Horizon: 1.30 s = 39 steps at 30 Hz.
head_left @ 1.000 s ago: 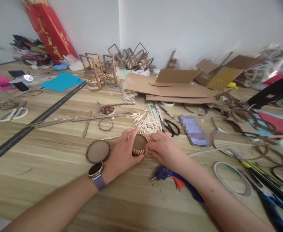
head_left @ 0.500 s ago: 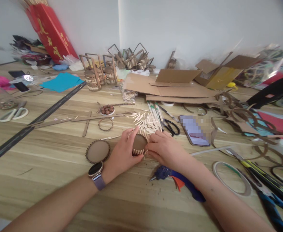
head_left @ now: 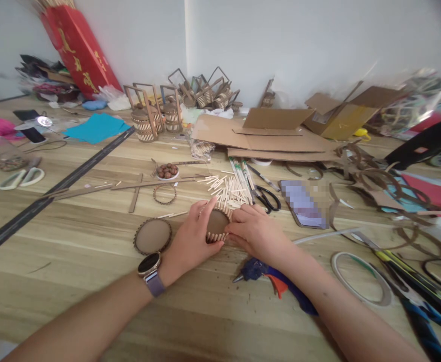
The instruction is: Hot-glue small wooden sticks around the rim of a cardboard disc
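Observation:
My left hand (head_left: 194, 234) curls around a small round brown cardboard base (head_left: 218, 224), its thumb and fingers on the rim. Short pale wooden sticks (head_left: 216, 237) stand side by side along that rim. Against the right side of the base, my right hand (head_left: 252, 229) is closed in a pinch; what its fingertips hold is hidden. Left of my left hand lies another brown disc (head_left: 152, 236) with a dark notched edge. A blue glue gun (head_left: 256, 270) rests partly under my right forearm, its nozzle pointing left.
Behind my hands lie loose sticks (head_left: 231, 191), black-handled scissors (head_left: 267, 198) and a dish of brown beads (head_left: 167, 171). A phone (head_left: 305, 203), a tape roll (head_left: 361, 279) and pliers (head_left: 405, 286) are on the right. Small lidded baskets (head_left: 144, 124) and cardboard sheets (head_left: 220, 131) stand farther back.
My right hand has shifted slightly left, its fingertips now closer against the rim of the base. The left hand keeps its hold in the same place.

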### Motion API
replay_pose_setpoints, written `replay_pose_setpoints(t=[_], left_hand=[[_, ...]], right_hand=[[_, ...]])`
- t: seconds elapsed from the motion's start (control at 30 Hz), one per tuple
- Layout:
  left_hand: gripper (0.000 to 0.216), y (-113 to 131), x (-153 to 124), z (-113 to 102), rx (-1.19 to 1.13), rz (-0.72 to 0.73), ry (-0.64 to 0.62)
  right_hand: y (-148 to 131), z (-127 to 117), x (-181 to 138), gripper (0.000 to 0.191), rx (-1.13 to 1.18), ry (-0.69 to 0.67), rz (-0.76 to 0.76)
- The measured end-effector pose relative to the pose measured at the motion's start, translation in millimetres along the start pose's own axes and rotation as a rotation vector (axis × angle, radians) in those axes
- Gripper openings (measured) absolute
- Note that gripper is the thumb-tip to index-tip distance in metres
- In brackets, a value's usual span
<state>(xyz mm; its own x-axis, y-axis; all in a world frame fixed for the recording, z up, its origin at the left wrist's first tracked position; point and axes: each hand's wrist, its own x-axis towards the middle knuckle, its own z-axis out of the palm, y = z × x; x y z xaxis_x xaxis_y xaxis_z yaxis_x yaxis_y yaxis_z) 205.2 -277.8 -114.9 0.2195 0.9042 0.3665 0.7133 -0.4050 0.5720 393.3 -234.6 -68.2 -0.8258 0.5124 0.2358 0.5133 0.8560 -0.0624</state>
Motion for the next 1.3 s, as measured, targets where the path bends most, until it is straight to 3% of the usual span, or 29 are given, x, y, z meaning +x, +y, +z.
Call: replay_pose_setpoints(t=[0.4, 0.9, 1.1, 1.2, 1.3], left_hand=[[0.097, -1, 0, 1, 0.019, 0.005, 0.003], [0.097, -1, 0, 0, 0.020, 0.003, -0.012], [0.092, -2, -1, 1, 0.010, 0.025, 0.006], [0.089, -1, -2, 0, -0.012, 0.034, 0.014], [0.089, 0, -2, -3, -0.029, 0.025, 0.021]], right_hand=[[2, 6, -1, 0.018, -0.058, 0.121, -0.054], [1, 5, -1, 0.019, -0.078, 0.098, -0.036], [-3, -1, 0, 0.003, -0.112, 0.030, -0.011], [-4, -9, -3, 0.018, -0.092, 0.042, 0.019], [-2, -21, -13, 0.012, -0.079, 0.083, 0.079]])
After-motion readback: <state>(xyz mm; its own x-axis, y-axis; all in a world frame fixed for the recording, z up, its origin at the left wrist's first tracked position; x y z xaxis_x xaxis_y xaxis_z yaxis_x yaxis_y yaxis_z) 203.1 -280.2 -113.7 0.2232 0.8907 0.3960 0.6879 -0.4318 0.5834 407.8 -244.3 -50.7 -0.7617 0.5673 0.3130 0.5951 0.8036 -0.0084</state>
